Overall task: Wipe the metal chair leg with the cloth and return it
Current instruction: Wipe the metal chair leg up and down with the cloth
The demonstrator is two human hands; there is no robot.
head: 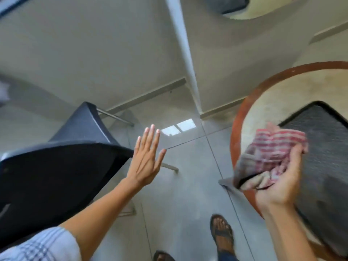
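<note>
A: Starting at the fingers: what is the right hand (278,178) doing?

B: Its fingers are curling shut around the cloth (271,157), a red-and-white checked one, bunched into a loose wad. It is blurred, so I am judging the grip as clamped rather than reading each finger. Folds are hanging out past the thumb side.

A: And the left hand (145,161)?

B: Flat, fingers straight and slightly apart, holding nothing. It is hovering just beside the front edge of the dark chair (62,176), apart from it as far as I can tell.

A: Where is the cloth, taking that chair as the landmark?

B: Well to the right of the chair, over the round table (243,119) with the rust-coloured rim, above a dark tray (325,147) lying there.

A: The metal legs?

B: One thin chair leg (170,167) is showing beyond the chair, past the left hand; a crossbar (116,116) is showing behind the backrest.

A: What could be going wrong from here?

B: The loose wad may be trailing, so a dangling fold could snag on the table rim or slip free. Also, nothing is steadying the chair, so a firm wipe on the leg could be sliding it across the smooth floor (188,185), near the sandalled foot (222,232).
</note>
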